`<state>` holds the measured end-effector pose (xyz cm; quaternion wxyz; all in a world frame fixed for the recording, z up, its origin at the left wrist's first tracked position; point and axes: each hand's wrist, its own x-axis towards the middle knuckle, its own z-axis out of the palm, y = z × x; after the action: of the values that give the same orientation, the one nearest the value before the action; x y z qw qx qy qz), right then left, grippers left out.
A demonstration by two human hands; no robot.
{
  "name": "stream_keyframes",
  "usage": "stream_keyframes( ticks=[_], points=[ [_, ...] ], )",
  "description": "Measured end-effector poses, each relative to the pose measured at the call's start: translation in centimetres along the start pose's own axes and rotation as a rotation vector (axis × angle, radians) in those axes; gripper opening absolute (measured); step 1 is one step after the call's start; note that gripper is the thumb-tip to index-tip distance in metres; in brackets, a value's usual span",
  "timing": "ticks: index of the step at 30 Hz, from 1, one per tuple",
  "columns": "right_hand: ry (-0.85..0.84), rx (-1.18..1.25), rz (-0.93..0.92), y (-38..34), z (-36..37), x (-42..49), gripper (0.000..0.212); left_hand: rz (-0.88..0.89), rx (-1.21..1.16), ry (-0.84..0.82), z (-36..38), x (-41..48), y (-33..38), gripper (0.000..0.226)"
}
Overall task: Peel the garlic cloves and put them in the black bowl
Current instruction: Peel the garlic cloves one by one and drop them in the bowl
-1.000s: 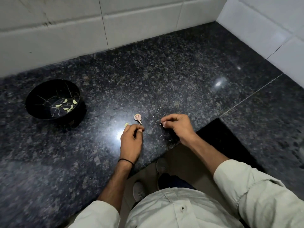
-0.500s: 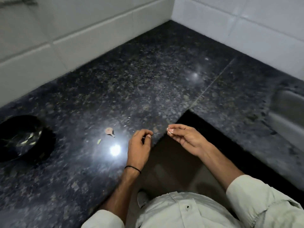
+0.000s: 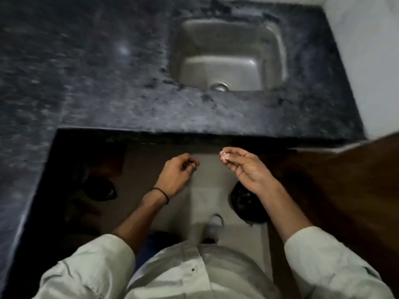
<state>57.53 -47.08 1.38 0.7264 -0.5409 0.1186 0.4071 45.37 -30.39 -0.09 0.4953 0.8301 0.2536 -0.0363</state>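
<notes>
Over the pale floor [image 3: 205, 190], just this side of the counter's front edge: two bare hands, held apart in the air.

- Right hand [image 3: 246, 167]: palm up, thumb and fingertips pinching a small pinkish garlic piece [image 3: 224, 156]. Whether it is clove or skin cannot be told.
- Left hand [image 3: 176, 173]: back up, fingers curled in toward the thumb. Whether they hold anything cannot be told. Black band [image 3: 160, 193] on the wrist.
- Dark speckled stone counter [image 3: 129, 93]: L-shaped, one run across the far side and one down the left. Its edges box the standing room on two sides.
- Steel sink [image 3: 228, 57]: sunk in the far run, right of centre, with the drain [image 3: 219, 86] at its near wall.
- White wall [image 3: 367, 61]: ends the counter at right.
- Brown wooden panel [image 3: 345, 190]: closes the right side below the wall.
- Floor between counter and panel: an open strip under both hands. A shoe [image 3: 216, 221] stands on it, and a dark round object [image 3: 244, 203] lies just under the right forearm.

The picture is blurred throughout.
</notes>
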Motion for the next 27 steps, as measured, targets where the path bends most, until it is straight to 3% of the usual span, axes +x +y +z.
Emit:
stream_keyframes(
  ticks=[6,10,16,22,27],
  points=[
    [0.301,0.1,0.002,2.7,-15.6,-1.3,0.018,0.031,0.07,-0.373,13.6,3.2,2.1,0.023],
    [0.464,0.083,0.037,7.4,-23.7,0.4,0.021,0.008,0.086,-0.578,22.7,6.0,-0.5,0.025],
    [0.618,0.047,0.04,15.4,-32.9,7.3,0.02,0.0,0.186,-0.678,33.5,11.8,-8.1,0.024],
    [0.713,-0.129,0.045,23.7,-39.2,16.3,0.027,0.139,0.407,-0.742,40.0,17.9,-15.5,0.019],
    [0.748,-0.232,0.219,29.1,-43.1,21.3,0.024,0.172,0.486,-0.807,43.3,20.1,-19.5,0.017]
  ],
)
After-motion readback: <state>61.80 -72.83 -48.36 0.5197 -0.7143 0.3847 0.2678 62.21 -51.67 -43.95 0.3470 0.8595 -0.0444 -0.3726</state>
